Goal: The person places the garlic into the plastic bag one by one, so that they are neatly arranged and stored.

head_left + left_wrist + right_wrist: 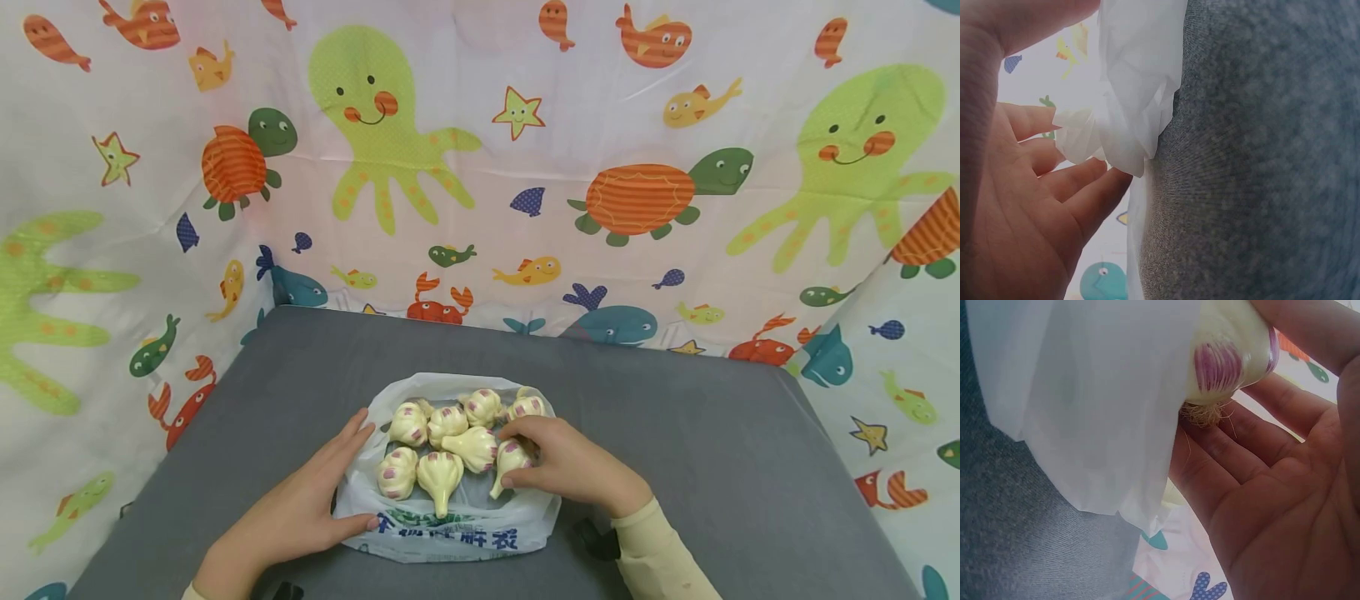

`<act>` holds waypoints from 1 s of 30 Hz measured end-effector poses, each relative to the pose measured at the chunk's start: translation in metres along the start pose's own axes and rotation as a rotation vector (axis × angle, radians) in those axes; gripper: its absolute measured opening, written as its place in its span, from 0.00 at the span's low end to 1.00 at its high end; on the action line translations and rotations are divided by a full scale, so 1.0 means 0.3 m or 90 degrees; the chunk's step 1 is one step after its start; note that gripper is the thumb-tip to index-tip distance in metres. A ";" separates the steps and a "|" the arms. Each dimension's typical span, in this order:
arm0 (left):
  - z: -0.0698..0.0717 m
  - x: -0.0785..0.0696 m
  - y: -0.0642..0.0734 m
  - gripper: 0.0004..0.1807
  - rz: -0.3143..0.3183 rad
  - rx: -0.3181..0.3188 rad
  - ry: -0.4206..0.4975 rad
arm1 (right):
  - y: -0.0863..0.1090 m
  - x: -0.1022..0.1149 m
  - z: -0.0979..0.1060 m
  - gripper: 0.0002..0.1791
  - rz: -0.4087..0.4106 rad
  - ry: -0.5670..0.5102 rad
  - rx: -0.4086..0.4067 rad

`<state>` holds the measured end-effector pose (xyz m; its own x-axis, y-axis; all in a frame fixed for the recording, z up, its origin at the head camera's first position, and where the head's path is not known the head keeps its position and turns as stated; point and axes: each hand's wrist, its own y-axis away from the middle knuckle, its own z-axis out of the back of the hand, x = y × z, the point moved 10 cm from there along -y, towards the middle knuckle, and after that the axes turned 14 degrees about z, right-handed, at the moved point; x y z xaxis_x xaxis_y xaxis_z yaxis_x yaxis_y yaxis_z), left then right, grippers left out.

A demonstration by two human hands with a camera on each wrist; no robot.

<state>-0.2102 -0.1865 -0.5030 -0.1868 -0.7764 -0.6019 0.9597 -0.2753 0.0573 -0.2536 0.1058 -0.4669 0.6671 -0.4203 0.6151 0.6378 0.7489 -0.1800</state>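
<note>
A white plastic bag (375, 542) with blue and green print lies with its mouth spread wide. Several cream garlic bulbs (441, 473) with purple patches sit within its opening. My right hand (573, 467) pinches the garlic bulb (513, 458) at the right side, thumb by its stem and fingers over its far side. In the right wrist view, that bulb's root tuft (1204, 414) hangs by the fingers, beside the bag's edge. My left hand (315, 492) rests against the bag's left side, thumb spread apart and fingers fairly straight, touching the crumpled plastic (1125, 125).
A grey cloth-covered table (690, 467) lies under the bag. White curtains (480, 50) printed with sea animals stand behind it and on both sides. A small dark object (597, 540) is under the right wrist.
</note>
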 end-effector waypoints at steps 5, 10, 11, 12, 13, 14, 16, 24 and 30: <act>-0.001 0.005 0.005 0.66 -0.002 -0.003 -0.001 | -0.002 0.000 -0.010 0.26 0.000 0.002 0.008; -0.008 0.001 0.002 0.66 0.000 0.005 0.005 | 0.002 0.000 -0.013 0.27 0.003 -0.001 0.007; -0.009 -0.001 0.001 0.66 0.001 0.007 0.006 | 0.004 -0.002 -0.014 0.27 0.003 -0.002 0.007; -0.011 -0.002 -0.001 0.66 0.002 0.009 0.008 | 0.005 -0.005 -0.016 0.26 0.001 -0.004 0.006; -0.012 -0.002 -0.003 0.66 0.003 0.011 0.010 | 0.007 -0.008 -0.018 0.26 -0.001 -0.005 0.006; -0.014 -0.003 -0.005 0.66 0.003 0.012 0.011 | 0.008 -0.010 -0.020 0.26 -0.003 -0.006 0.005; -0.016 -0.002 -0.008 0.66 0.006 0.015 0.009 | 0.012 -0.018 -0.025 0.26 -0.011 -0.007 0.005; -0.018 0.002 -0.008 0.66 0.001 0.015 0.000 | 0.019 -0.022 -0.035 0.28 -0.019 -0.005 0.011; -0.006 -0.004 -0.003 0.66 -0.007 -0.001 -0.005 | 0.015 -0.010 -0.016 0.27 -0.013 -0.005 0.012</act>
<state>-0.2103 -0.1843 -0.5039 -0.1991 -0.7779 -0.5960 0.9577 -0.2833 0.0497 -0.2509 0.1081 -0.4732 0.6513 -0.4312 0.6244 0.6437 0.7497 -0.1536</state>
